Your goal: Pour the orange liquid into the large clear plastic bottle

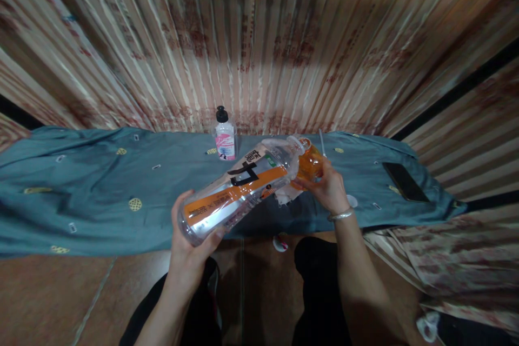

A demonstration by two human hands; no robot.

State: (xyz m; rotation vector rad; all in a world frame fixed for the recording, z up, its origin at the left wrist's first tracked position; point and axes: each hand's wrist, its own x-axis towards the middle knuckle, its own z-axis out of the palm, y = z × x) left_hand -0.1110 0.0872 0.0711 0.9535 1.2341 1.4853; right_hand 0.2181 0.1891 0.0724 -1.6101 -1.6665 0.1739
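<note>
My left hand [190, 243] is wrapped round the base of a large clear plastic bottle [239, 186] with an orange and silver label. The bottle is tipped on its side, its mouth pointing right. My right hand [326, 184], with a silver bangle on the wrist, grips a small orange translucent container [310, 162] held right at the bottle's mouth. Both are held above the near edge of a blue-green cloth [101, 189]. I cannot see whether any liquid flows between them.
A small bottle [225, 135] with a black cap and pink label stands on the cloth behind. A dark phone [404, 181] lies at the right end. A thin white stick [322, 143] lies near the container. Striped curtain hangs behind; tiled floor lies below.
</note>
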